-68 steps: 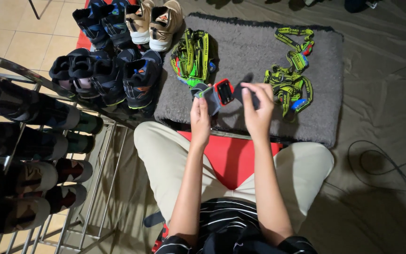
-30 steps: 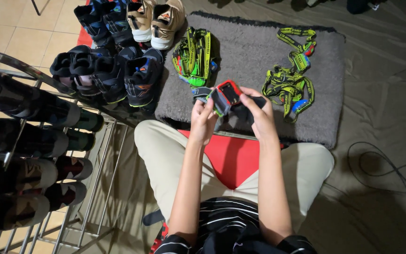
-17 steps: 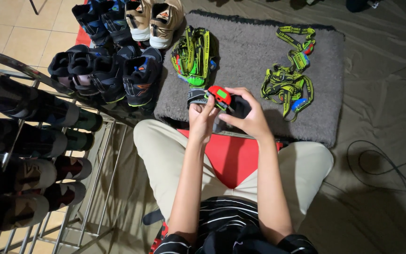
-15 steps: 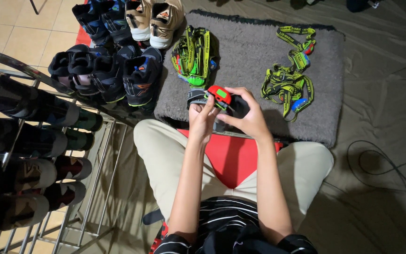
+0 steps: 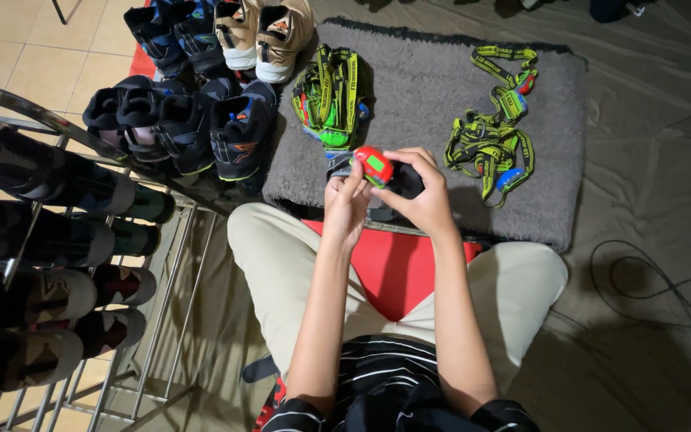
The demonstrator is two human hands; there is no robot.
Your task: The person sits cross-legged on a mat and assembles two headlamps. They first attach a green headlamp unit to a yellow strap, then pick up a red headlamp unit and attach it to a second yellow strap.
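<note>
Both my hands hold a small red headlamp (image 5: pixel 373 166) with a green face and a dark strap, just above the near edge of a grey rug (image 5: pixel 433 112). My left hand (image 5: pixel 345 204) pinches its left side; my right hand (image 5: pixel 419 192) wraps the strap and the lamp's right side. A bundled pile of green-and-black headlamps (image 5: pixel 331 96) lies on the rug just beyond my left hand. A looser pile of yellow-green straps with lamps (image 5: pixel 493 136) lies to the right of my right hand.
Several dark sneakers (image 5: pixel 193 120) and a tan pair (image 5: pixel 261 32) stand left of the rug. A metal shoe rack (image 5: pixel 57 264) filled with shoes is at my left. A red cushion (image 5: pixel 397 272) lies between my legs. A black cable (image 5: pixel 665 288) curls on the grey sheet at right.
My hands came together on the red headlamp, turning it so the green face points up and drawing it closer in front of me; the strap is now gathered in my right hand.
</note>
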